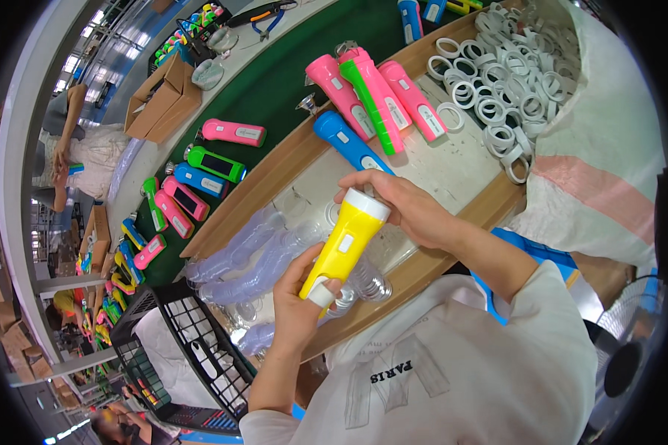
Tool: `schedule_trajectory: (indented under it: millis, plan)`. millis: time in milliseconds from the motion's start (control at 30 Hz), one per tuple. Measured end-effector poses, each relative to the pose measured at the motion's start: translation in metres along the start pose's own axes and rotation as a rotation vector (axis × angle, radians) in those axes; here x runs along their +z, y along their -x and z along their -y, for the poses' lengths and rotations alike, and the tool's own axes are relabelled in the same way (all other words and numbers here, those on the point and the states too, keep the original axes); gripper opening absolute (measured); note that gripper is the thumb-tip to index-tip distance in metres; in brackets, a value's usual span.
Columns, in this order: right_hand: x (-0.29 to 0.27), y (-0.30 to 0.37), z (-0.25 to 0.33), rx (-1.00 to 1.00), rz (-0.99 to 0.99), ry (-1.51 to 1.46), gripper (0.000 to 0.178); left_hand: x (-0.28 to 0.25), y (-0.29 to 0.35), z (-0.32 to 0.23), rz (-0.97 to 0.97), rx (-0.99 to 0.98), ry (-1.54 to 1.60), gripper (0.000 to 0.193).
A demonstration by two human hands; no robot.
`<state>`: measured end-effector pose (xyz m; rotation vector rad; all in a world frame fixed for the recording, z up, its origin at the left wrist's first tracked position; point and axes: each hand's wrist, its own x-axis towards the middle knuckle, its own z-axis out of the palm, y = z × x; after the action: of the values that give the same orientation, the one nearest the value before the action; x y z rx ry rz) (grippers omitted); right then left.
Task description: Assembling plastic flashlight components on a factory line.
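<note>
A yellow flashlight [338, 252] with a white ring [368, 205] round its wide head is held tilted in front of me, head up and away. My left hand [295, 297] wraps round the handle, its thumb by a white patch on the side. At the head, my right hand [416, 211] curls its fingers over the white ring's far side; part of its grip is hidden. Just beyond the hands lies a blue flashlight [349, 142]. Further off in the wooden tray [453, 159] lie pink flashlights [340, 95] and a green and pink one [378, 104].
White rings [497, 93] pile up at the tray's far right, beside a white woven sack [601, 156]. Stacked clear plastic discs [256, 259] fill the tray's left part. Several coloured flashlights [200, 180] lie on a green belt [274, 119]. A black crate [208, 348] stands lower left.
</note>
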<state>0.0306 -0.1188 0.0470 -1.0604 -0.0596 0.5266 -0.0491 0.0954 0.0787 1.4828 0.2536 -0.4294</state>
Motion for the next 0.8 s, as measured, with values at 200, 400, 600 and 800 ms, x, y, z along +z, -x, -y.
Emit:
schedule_trajectory:
  millis: [200, 400, 600, 800]
  plan:
    - [0.017, 0.012, -0.015, -0.118, 0.035, -0.276, 0.044, 0.033, 0.009, 0.039, -0.090, 0.250, -0.175, 0.070]
    - [0.034, 0.018, -0.018, -0.309, 0.036, -0.395, 0.033, 0.049, 0.022, 0.026, -0.059, 0.249, -0.304, 0.060]
    - [0.041, 0.024, -0.033, -0.263, 0.452, -0.972, 0.026, 0.055, 0.053, 0.029, 0.574, -0.312, 0.745, 0.058]
    - [0.034, 0.036, -0.025, -0.381, 0.048, -0.296, 0.026, 0.042, 0.030, 0.048, -0.071, 0.416, -0.564, 0.046]
